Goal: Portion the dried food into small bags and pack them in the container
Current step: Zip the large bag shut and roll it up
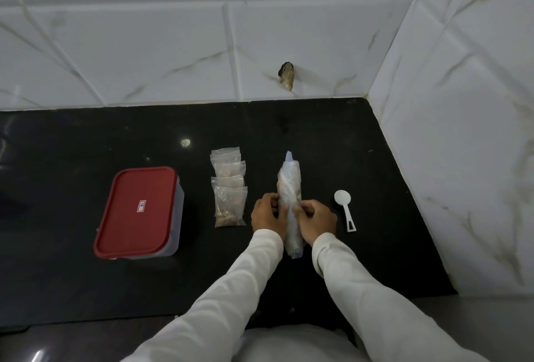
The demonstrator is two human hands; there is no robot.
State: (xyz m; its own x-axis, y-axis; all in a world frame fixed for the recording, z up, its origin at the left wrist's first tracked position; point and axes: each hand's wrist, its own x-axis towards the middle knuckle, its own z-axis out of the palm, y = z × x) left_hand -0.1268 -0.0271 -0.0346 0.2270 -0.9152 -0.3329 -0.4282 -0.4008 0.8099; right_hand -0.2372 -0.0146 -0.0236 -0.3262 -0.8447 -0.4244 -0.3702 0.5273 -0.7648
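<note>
this is looking like a home kitchen; white marble-veined wall tiles [144, 58] are meeting in a corner behind a polished black stone desk [72, 144]; a red-lidded food container [138, 211] and a white measuring scoop [346, 212] are lying on it

A red lid [138, 211] with a small white label tops the clear container [178, 217], a white scoop [344, 209] lies on the black desk [86, 144], and grey-veined white tiles [144, 43] rise behind cream sleeves [231, 289].

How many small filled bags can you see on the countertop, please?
4, overlapping in a line beside the red-lidded container: farthest small bag, second, third, nearest. Others may hide underneath.
</note>
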